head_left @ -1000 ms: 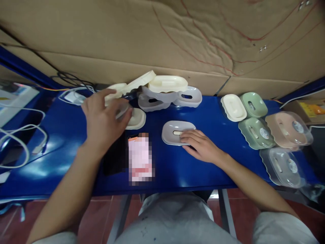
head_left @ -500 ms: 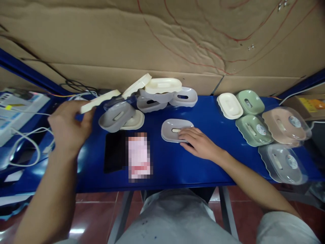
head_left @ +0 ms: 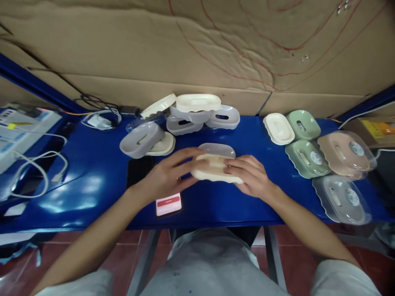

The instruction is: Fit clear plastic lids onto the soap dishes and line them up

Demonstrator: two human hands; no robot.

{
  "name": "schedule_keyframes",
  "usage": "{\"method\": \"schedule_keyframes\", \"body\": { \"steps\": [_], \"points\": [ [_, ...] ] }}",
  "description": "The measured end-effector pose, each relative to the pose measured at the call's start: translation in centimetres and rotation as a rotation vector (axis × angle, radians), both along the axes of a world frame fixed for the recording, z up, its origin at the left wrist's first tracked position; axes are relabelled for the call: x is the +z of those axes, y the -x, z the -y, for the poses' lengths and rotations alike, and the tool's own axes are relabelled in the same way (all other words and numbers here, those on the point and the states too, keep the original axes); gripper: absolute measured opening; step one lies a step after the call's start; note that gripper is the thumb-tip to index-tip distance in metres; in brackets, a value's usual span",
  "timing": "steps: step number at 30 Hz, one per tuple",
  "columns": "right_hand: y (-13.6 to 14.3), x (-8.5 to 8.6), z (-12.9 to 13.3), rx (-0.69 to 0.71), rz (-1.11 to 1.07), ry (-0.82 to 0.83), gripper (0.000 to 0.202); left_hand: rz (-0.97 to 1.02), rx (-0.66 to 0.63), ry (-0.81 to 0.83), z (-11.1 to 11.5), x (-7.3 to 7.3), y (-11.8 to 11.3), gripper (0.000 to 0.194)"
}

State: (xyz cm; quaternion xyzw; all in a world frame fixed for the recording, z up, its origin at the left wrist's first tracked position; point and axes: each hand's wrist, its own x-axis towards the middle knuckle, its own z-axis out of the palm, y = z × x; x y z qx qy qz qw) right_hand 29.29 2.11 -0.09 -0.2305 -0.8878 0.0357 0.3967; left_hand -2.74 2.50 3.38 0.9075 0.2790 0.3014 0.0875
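Note:
A cream, wavy-edged soap dish part (head_left: 217, 176) is held up at the middle of the table, slightly tilted. My left hand (head_left: 166, 174) grips its left end, thumb below and fingers over the top. At its right end, my right hand (head_left: 254, 177) has its fingers laid over the upper face and its thumb underneath. Whether a small cream strip is still under the right fingers is hidden. Just behind, a grey soap dish (head_left: 217, 149) lies on the table, partly covered by the cream piece and the hands.
Grey dishes (head_left: 140, 139) and cream parts (head_left: 198, 102) are piled at the back left. Green dishes (head_left: 305, 158), a pink dish (head_left: 342, 152) and a clear-covered grey dish (head_left: 342, 201) stand right. A phone (head_left: 168, 204) lies near the front edge; white cables (head_left: 46, 176) lie left.
My left hand has brought the cream soap dish part from the back-left pile to the middle. My right hand has moved from the grey dish's slot onto the cream part.

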Motion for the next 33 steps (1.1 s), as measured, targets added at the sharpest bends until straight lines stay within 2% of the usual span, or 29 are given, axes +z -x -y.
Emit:
{"method": "schedule_keyframes", "body": {
  "steps": [2,5,6,8,11,14,16,19,21,25,27,30,33],
  "points": [
    [-0.9,0.6,-0.4,-0.100,-0.030,-0.021,0.039,-0.004,0.187,0.054,-1.0,0.2,2.7,0.041],
    [-2.4,1.1,-1.6,-0.325,0.064,-0.042,0.043,0.103,0.635,0.009,-3.6,-0.1,8.7,0.043],
    [-2.9,1.0,-2.2,-0.386,0.102,-0.037,0.045,0.118,0.748,0.008,-4.8,-0.4,10.6,0.046],
    [-3.5,0.3,-3.2,-0.460,0.140,-0.007,0.047,0.043,0.874,0.055,-7.2,-1.2,13.4,0.056],
    [-3.9,-1.1,-4.4,-0.481,0.137,0.076,0.048,-0.097,0.844,0.312,-10.0,-2.2,14.5,0.075],
    [-4.0,-2.3,-5.0,-0.452,0.177,0.173,0.049,-0.119,0.830,0.398,-10.5,-2.3,13.5,0.069],
    [-4.0,-2.6,-5.1,-0.419,0.227,0.214,0.048,-0.104,0.873,0.367,-9.6,-1.9,12.9,0.063],
    [-3.9,-2.5,-4.9,-0.404,0.297,0.253,0.041,-0.021,0.928,0.326,-6.6,-1.2,12.8,0.060],
    [-3.6,-2.0,-4.7,-0.412,0.315,0.280,0.040,0.046,0.908,0.316,-4.0,-1.0,12.7,0.060],
    [-2.8,-0.9,-4.1,-0.394,0.281,0.311,0.042,0.209,0.863,0.137,-0.3,-1.3,12.2,0.058],
    [-2.4,-0.5,-3.8,-0.372,0.273,0.321,0.043,0.222,0.825,0.047,0.1,-1.7,11.8,0.057],
    [-1.8,-0.4,-3.4,-0.345,0.272,0.328,0.044,0.175,0.791,-0.063,-0.6,-2.0,10.5,0.059],
    [-1.6,-0.6,-3.1,-0.314,0.251,0.314,0.049,0.083,0.661,-0.081,-1.4,-1.7,7.8,0.059]
  ]
}}
